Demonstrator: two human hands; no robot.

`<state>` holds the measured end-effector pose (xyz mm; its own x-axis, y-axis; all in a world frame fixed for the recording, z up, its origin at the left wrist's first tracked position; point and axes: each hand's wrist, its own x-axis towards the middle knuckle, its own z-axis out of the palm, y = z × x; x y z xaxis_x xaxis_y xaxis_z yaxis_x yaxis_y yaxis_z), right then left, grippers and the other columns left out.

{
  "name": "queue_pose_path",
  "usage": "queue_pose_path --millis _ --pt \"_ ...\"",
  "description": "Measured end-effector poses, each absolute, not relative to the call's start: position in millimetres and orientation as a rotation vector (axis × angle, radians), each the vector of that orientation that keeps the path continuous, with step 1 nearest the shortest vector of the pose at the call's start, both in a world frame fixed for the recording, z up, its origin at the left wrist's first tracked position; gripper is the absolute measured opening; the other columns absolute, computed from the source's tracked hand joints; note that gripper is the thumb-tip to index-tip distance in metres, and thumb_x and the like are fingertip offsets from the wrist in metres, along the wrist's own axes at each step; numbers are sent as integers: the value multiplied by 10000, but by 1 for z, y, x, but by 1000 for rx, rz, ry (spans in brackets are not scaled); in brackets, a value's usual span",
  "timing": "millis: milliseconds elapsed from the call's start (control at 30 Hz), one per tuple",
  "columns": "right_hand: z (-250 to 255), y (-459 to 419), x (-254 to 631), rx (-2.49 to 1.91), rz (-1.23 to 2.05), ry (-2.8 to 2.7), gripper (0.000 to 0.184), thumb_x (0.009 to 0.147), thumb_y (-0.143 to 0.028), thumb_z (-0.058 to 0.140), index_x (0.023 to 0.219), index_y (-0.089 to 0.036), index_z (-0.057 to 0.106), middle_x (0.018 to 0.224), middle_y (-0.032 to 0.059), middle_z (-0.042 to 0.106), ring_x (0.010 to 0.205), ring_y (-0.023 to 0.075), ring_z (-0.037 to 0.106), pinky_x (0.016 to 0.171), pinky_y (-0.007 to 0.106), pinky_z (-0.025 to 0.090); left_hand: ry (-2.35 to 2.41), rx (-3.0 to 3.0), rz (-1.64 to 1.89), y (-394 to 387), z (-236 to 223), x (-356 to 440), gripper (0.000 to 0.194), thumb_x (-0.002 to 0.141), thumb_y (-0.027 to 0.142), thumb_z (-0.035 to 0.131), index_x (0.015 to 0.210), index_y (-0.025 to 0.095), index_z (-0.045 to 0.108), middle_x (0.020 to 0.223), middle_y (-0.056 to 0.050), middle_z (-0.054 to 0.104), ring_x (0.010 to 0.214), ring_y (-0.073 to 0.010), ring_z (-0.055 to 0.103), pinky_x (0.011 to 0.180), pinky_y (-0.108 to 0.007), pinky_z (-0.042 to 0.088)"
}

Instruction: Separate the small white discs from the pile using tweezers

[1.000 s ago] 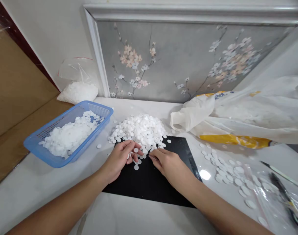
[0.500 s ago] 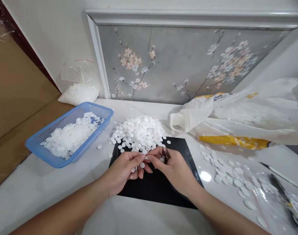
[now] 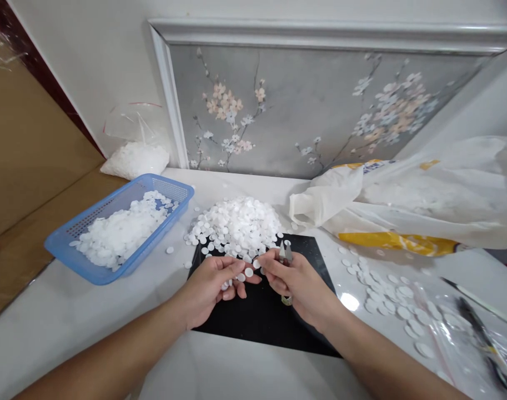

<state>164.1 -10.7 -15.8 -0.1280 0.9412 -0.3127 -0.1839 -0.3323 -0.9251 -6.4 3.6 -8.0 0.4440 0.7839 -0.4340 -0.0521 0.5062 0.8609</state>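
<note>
My left hand (image 3: 214, 283) hovers over a black mat (image 3: 261, 314) and pinches small white discs (image 3: 248, 272) at its fingertips. My right hand (image 3: 297, 283) is right beside it, fingertips almost touching the left ones, and grips small metal tweezers (image 3: 285, 253) whose tips point up. A heap of white discs (image 3: 239, 222) lies just beyond both hands at the mat's far edge.
A blue basket (image 3: 65, 250) with white discs stands at the left. A clear bag of discs (image 3: 132, 158) leans on the wall behind it. A crumpled white and yellow plastic bag (image 3: 420, 194) lies at the right, with loose discs (image 3: 386, 291) and clear packets (image 3: 465, 333) in front.
Both hands have lifted off the mat and come together. The right hand has turned so the tweezers show, tips up. The left hand now pinches discs.
</note>
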Motion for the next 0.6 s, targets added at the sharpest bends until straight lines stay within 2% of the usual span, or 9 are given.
queue_pose_path --millis 300,467,600 --pt "-18 -7 168 -1245 1652 -927 352 663 -430 718 587 -169 495 533 -45 460 421 40 269 384 220 148 1001 889 598 5 -13 -9 365 825 455 594 957 123 669 888 -127 703 609 -97 546 474 -196 298" --pt "-18 -10 166 -1265 1644 -976 326 694 -423 685 601 -172 500 533 -47 476 416 43 285 377 208 158 990 959 578 4 -11 -6 339 764 464 665 851 138 631 807 -76 680 594 -87 527 470 -190 286" --pt "-18 -17 160 -1303 1642 -1055 260 746 -379 625 632 -178 507 473 -74 412 390 42 250 372 197 151 1026 1076 568 1 -11 -4 327 738 463 686 787 154 593 684 -11 632 532 -71 479 494 -185 311"
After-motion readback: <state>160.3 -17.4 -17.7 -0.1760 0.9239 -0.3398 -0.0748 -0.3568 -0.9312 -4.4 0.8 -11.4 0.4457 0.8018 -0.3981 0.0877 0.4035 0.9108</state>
